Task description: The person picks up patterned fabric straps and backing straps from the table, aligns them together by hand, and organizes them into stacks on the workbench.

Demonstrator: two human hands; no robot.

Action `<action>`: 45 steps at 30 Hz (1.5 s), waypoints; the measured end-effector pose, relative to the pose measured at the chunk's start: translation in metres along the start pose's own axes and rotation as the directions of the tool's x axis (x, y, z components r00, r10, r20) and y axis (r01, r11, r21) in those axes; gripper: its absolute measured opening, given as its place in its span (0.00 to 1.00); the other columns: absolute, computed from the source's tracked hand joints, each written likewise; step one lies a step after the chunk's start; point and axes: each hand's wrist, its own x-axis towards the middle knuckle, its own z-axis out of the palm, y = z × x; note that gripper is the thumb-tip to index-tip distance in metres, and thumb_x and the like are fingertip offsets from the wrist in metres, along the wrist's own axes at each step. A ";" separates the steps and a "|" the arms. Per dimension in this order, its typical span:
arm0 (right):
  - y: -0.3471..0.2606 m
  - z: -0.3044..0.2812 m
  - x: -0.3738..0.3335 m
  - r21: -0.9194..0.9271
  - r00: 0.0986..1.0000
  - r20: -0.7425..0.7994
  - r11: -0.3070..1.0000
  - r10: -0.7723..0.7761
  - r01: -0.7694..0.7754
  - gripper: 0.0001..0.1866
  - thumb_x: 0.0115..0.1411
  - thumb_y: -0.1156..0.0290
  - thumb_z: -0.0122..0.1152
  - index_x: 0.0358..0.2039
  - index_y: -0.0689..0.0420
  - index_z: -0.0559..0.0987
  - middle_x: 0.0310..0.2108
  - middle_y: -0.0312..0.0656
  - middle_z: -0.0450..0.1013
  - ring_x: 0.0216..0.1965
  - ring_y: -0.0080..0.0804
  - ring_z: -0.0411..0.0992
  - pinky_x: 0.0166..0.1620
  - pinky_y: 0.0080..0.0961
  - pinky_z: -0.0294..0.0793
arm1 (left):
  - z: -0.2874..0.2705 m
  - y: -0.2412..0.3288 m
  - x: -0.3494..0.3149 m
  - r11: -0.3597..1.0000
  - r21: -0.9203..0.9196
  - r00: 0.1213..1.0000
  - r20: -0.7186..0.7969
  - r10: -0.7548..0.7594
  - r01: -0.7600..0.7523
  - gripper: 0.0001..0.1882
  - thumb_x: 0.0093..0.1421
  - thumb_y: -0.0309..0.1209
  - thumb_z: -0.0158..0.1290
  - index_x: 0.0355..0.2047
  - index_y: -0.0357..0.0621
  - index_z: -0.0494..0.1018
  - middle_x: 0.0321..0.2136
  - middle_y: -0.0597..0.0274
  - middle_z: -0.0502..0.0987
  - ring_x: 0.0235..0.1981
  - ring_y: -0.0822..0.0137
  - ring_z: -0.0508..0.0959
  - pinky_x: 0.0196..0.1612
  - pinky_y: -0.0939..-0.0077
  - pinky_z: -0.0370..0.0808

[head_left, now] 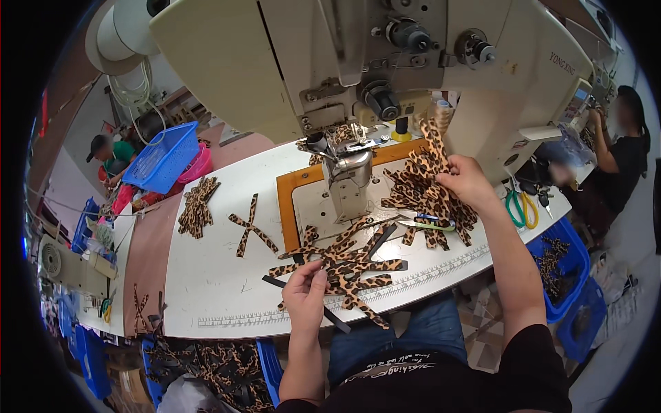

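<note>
My left hand [305, 294] is closed, thumb against fingers, at the left edge of a loose heap of leopard-print straps [358, 272] near the table's front edge. It pinches one of these straps; black undersides show on some. Farther right, my right hand [469, 183] grips a leopard-print strap [434, 141] that stands up from a thick pile of straps [413, 182]. Small snips with a green-and-blue handle [430, 225] lie at that pile's near side. Between the hands and beyond them rises the metal post [348, 186] of a sewing machine [475, 89].
On the white table [227, 282] lie a crossed strap piece [252, 226] and a strap bundle [198, 210]. A ruler strip [441, 269] follows the front edge. Green scissors [513, 208] and yellow scissors [531, 210] are at right. Blue bins [580, 279] stand below. Two other people work nearby.
</note>
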 end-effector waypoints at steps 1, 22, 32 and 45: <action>-0.001 0.006 0.002 -0.007 1.000 0.009 1.000 -0.002 0.002 0.14 0.51 0.72 0.59 0.38 0.66 0.72 0.26 0.39 0.73 0.27 0.25 0.71 0.32 0.22 0.70 | -0.002 -0.001 -0.001 1.000 -0.005 1.000 -0.010 -0.003 0.003 0.10 0.57 0.22 0.50 0.40 0.32 0.70 0.27 0.62 0.73 0.24 0.76 0.72 0.29 0.84 0.71; -0.023 0.161 -0.102 -0.323 0.854 0.392 0.818 -0.343 0.476 0.23 0.44 0.63 0.67 0.38 0.63 0.75 0.32 0.47 0.69 0.34 0.45 0.69 0.38 0.34 0.70 | -0.052 -0.007 -0.018 0.994 0.080 0.965 -0.245 0.092 -0.074 0.08 0.57 0.21 0.51 0.37 0.34 0.71 0.29 0.66 0.73 0.29 0.78 0.71 0.35 0.87 0.69; -0.012 0.169 -0.099 0.165 0.896 0.319 0.949 -0.308 0.267 0.09 0.50 0.83 0.57 0.33 0.63 0.75 0.32 0.37 0.67 0.32 0.21 0.67 0.36 0.16 0.67 | -0.054 -0.003 -0.018 0.989 0.090 0.968 -0.210 0.137 -0.121 0.08 0.58 0.21 0.49 0.38 0.34 0.70 0.31 0.63 0.73 0.33 0.74 0.73 0.38 0.84 0.70; -0.044 0.162 -0.101 0.720 0.842 0.011 0.588 -0.540 0.368 0.09 0.55 0.88 0.43 0.26 0.65 0.72 0.42 0.48 0.68 0.35 0.29 0.72 0.38 0.21 0.75 | -0.020 0.041 0.036 0.691 0.607 0.918 0.303 0.256 -0.393 0.18 0.58 0.36 0.49 0.46 0.37 0.69 0.40 0.52 0.74 0.42 0.54 0.72 0.51 0.66 0.61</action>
